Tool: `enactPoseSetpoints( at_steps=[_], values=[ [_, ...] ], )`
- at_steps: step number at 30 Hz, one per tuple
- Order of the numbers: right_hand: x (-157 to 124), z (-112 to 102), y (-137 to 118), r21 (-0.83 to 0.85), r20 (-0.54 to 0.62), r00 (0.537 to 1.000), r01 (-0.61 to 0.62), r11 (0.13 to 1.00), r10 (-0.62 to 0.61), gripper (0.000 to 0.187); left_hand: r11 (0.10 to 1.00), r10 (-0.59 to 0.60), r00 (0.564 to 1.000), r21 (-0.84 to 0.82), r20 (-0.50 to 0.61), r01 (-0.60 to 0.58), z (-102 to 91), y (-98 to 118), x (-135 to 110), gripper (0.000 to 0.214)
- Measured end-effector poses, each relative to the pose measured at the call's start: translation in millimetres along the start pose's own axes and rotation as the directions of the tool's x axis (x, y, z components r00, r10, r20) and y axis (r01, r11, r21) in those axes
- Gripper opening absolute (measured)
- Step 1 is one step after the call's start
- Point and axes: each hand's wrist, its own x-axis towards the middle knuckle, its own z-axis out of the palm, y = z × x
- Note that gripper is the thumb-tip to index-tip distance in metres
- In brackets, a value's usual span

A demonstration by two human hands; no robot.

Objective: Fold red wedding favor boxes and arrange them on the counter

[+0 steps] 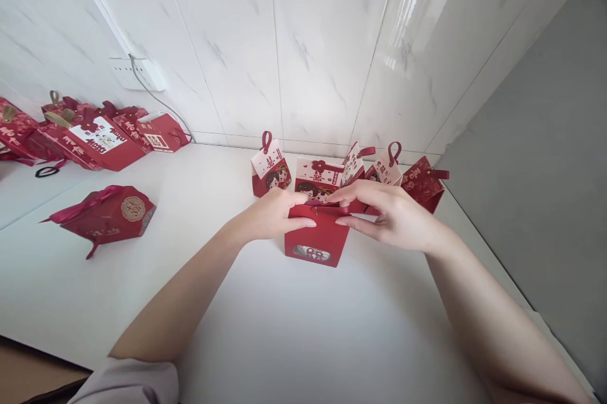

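While the red box point(315, 241) stands on the white table point(294, 328), the left hand point(272, 214) and right hand point(391, 214) pinch its top edge.

The left forearm point(190, 290) and right forearm point(478, 303) converge forward; the left hand point(275, 214) and right hand point(393, 217) nearly meet, each pinching thumb against fingers.
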Motion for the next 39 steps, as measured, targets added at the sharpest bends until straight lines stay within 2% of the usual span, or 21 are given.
enactPoseSetpoints(
  at_steps=[4,7,14,21,23,25,28,30,34,39],
  values=[
    [-7,-18,-3,-0.037,0.134,0.991,-0.013,0.999,0.018,0.026,1.000,-0.023,1.000,0.017,0.010,0.023,0.5,-1,0,0.038],
    [-9,-22,-2,-0.042,0.198,0.979,-0.039,0.998,0.046,0.032,1.000,-0.023,1.000,0.017,0.013,0.023,1.3,-2,1,0.039],
    [-6,-14,2,-0.035,0.213,0.975,-0.050,0.998,0.057,0.022,1.000,-0.013,1.000,-0.011,0.024,0.014,2.6,-5,2,0.031],
    [-7,-17,-5,-0.058,0.233,0.969,-0.068,0.996,0.080,0.026,1.000,-0.014,1.000,0.023,0.001,0.014,1.7,-4,0,0.038],
    [-6,-17,-7,-0.036,0.204,0.976,-0.066,0.997,0.072,0.031,1.000,0.001,1.000,0.027,-0.002,-0.001,0.6,0,-2,0.035],
    [-4,-13,-7,-0.011,0.107,0.992,-0.070,0.997,0.071,0.032,0.999,0.041,0.999,-0.004,-0.025,-0.041,0.5,4,-3,0.030],
    [-1,-2,-7,0.014,-0.066,0.993,-0.094,0.996,0.094,0.026,0.986,0.122,0.985,-0.100,-0.120,-0.134,3.3,9,-3,0.033],
    [1,6,-6,0.031,-0.127,0.984,-0.121,0.992,0.124,0.025,0.978,0.142,0.975,-0.128,-0.168,-0.164,6.5,9,-2,0.031],
    [5,15,-5,0.098,-0.119,0.977,-0.164,0.982,0.175,0.033,0.977,0.128,0.982,-0.153,-0.142,-0.150,10.4,6,1,0.032],
    [8,21,-3,0.098,-0.112,0.981,-0.146,0.984,0.157,0.015,0.960,0.135,0.990,-0.240,-0.048,-0.143,5.8,4,1,0.030]
  ],
)
